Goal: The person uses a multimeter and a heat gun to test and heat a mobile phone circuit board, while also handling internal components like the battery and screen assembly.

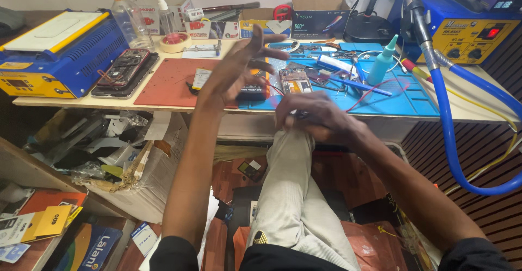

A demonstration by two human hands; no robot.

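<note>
Hands over bench edge, grip partly unreadable

Left hand (235, 71) was raised with fingers spread, holding nothing, and covered part of the small dark meter (253, 90) behind it. Right hand (315, 117) rested curled on the knee (296, 140) below the bench; couldn't tell whether it pinched anything. Opened phone (294, 80) lay on the blue mat (402, 99), just beyond the right hand. Red wire (375, 88) ran across the mat, ends lost in clutter.
</note>
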